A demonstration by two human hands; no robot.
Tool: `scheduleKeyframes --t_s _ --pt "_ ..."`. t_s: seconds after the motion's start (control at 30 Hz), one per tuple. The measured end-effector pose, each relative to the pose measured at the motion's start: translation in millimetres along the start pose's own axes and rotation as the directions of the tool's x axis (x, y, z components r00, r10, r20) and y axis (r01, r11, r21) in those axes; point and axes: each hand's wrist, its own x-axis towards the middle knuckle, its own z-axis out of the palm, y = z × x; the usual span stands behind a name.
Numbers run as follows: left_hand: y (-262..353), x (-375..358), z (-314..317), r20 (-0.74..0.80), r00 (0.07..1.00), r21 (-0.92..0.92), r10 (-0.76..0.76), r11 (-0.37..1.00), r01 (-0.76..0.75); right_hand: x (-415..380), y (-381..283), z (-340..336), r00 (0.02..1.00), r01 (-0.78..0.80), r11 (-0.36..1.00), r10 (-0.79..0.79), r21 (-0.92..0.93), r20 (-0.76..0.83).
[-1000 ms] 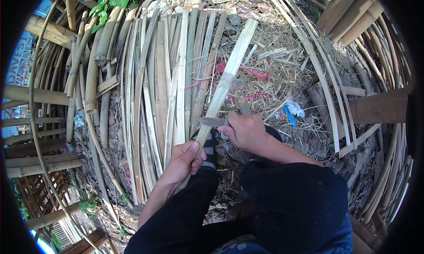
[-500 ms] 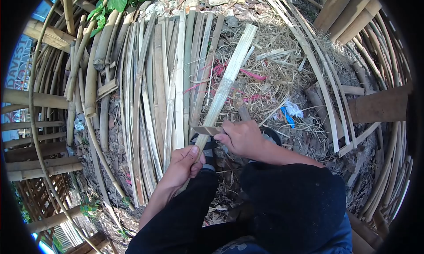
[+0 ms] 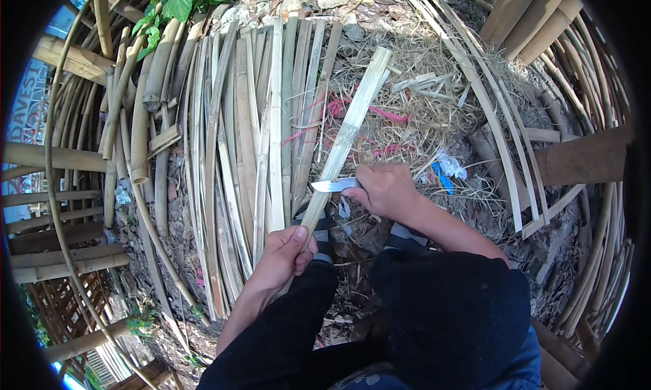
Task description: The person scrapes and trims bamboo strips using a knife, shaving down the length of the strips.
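Note:
A long split bamboo strip (image 3: pixel 352 119) slants up and away from my lap, its far end over the litter of shavings. Low on the strip, my left hand (image 3: pixel 283 258) is wrapped round it, thumb on top. My right hand (image 3: pixel 385 192) is closed round a knife, its handle hidden in the fist. The knife's blade (image 3: pixel 333 185) points left and lies across the strip, a short way above my left hand. Both of my shoes (image 3: pixel 405 237) show below, between the dark trouser legs.
Many bamboo strips (image 3: pixel 247 119) lie side by side on the ground to the left. Shavings (image 3: pixel 427 105) cover the ground ahead, with pink string (image 3: pixel 390 115) and a white and blue scrap (image 3: pixel 449 169) among them. Long thin strips (image 3: pixel 485 98) lie at right. Bamboo poles (image 3: pixel 57 152) stand around.
My right hand and the knife have moved up along the strip, away from my left hand. The blade's flat now shows brighter. The strip's far end has dipped slightly.

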Motion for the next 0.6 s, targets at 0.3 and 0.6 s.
scheduleKeyframes --t_s 0.3,0.6 --pt "-0.7 -1.2 -1.6 0.02 1.0 -0.007 -0.002 1.0 0.002 6.8 24.7 -8.5 0.992 -0.061 0.991 0.047 -0.12 -0.114" --pt "1.8 -0.7 0.8 0.022 1.0 -0.003 -0.012 1.0 0.012 12.0 36.9 -14.3 0.987 -0.058 0.985 0.032 -0.161 -0.158"
